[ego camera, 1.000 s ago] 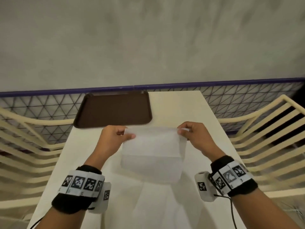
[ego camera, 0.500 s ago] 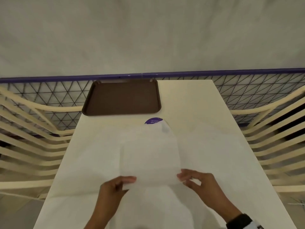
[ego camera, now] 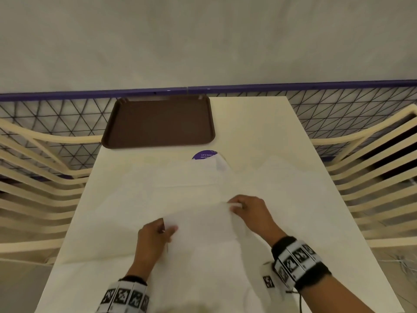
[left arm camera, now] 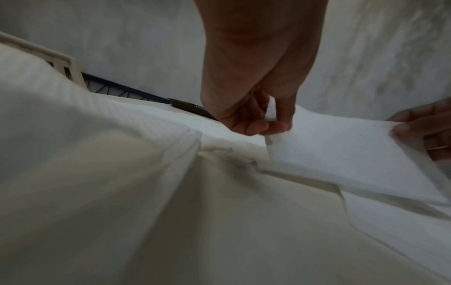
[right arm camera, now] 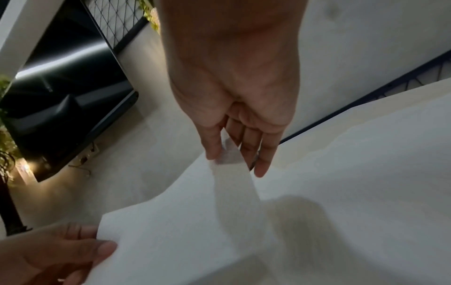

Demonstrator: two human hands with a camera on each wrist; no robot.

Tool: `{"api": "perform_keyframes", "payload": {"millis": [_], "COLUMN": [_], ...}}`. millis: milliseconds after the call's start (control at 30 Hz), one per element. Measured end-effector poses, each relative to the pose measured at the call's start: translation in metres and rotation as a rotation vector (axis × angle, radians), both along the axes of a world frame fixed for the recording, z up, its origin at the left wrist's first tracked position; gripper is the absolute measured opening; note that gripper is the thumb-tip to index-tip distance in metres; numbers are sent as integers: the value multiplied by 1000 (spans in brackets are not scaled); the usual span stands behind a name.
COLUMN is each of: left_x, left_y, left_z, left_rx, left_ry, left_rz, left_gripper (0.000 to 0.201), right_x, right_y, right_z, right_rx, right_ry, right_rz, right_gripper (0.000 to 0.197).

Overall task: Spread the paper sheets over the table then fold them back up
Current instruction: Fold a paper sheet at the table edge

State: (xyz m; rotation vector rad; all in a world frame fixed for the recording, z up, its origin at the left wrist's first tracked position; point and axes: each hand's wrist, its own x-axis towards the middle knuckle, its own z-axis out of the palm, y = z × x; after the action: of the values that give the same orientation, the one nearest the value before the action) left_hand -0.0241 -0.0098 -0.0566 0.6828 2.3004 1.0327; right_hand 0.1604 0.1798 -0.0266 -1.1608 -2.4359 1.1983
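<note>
A paper sheet (ego camera: pixel 203 224) is held up by two corners between both hands.

One corner is pinched by the left hand (ego camera: pixel 153 236) between thumb and fingers, the other by the right hand (ego camera: pixel 250 213); the sheet is lifted just above other sheets (ego camera: pixel 293 199) lying flat under and beyond the hands on the table (ego camera: pixel 248 123). A brown tray (ego camera: pixel 158 123) is seen well beyond the left hand.
</note>
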Motion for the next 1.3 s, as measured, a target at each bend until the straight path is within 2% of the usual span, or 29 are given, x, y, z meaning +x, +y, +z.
{"api": "perform_keyframes", "payload": {"millis": [67, 133, 167, 233, 300, 367, 400, 467, 533, 567, 633, 767, 833, 867, 900, 967, 1000, 1067, 1100, 1133, 1200, 1233, 1300], "left_x": [-1, 4, 9, 25, 45, 62, 67, 67, 64, 63, 56, 44, 42, 39, 32, 16, 7, -6, -11, -13, -16, -15, -11], "left_y": [3, -4, -11, -24, -31, -31, -29, -29, -36, -38, -43, -55, -49, -41, -30, -6, 7, 28, 36, 44, 55, 56, 56], "left_z": [0, -1, -2, -2, -12, -34, -43, -61, -67, -67, -65, -71, -58, -49, -41, -24, -17, -6, -1, 4, 6, 7, 9], "left_rx": [-4, 51, 87, 159, 83, -52, -98, -155, -195, -230, -299, -289, -231, -195, -168, -167, -241, -476, -553, -621, -682, -703, -713], "left_ry": [4, 53, 153, 400, 551, 670, 686, 657, 655, 662, 661, 752, 801, 845, 883, 867, 817, 622, 570, 532, 509, 486, 430], "left_rz": [31, 55, 31, -136, -430, -655, -713, -769, -798, -803, -787, -670, -616, -554, -500, -492, -499, -561, -578, -588, -584, -590, -582], "left_gripper": [16, 34, 35, 31, 48, 56, 57, 60, 62, 62, 61, 60, 77, 83, 79, 45, 48, 87, 95, 98, 97, 93, 83], "right_x": [-3, 9, 18, 32, 35, 25, 19, 11, 10, 15, 28, 56, 60, 58, 57, 58, 59, 58, 57, 54, 49, 44, 33], "right_y": [5, 2, -4, -25, -50, -73, -81, -85, -84, -80, -68, -44, -46, -46, -46, -43, -43, -44, -43, -42, -39, -39, -37], "right_z": [-2, -6, -7, -15, -26, -35, -38, -50, -50, -51, -58, -64, -56, -47, -42, -45, -47, -44, -43, -36, -23, -15, -2], "right_rx": [17, 69, 134, 271, 300, 237, 184, 222, 283, 204, 222, 164, 178, 166, 151, 196, 205, 215, 199, 183, 158, 155, 185], "right_ry": [-76, -136, -145, -56, 17, -48, -136, -284, -394, -519, -604, -594, -638, -678, -668, -592, -573, -575, -585, -592, -603, -591, -551], "right_rz": [-8, 0, -4, -1, 166, 455, 574, 690, 660, 654, 556, 458, 413, 409, 418, 511, 531, 542, 534, 536, 503, 470, 425], "right_gripper": [27, 47, 51, 49, 49, 54, 64, 86, 75, 67, 60, 58, 60, 63, 69, 90, 100, 117, 120, 112, 70, 58, 55]}}
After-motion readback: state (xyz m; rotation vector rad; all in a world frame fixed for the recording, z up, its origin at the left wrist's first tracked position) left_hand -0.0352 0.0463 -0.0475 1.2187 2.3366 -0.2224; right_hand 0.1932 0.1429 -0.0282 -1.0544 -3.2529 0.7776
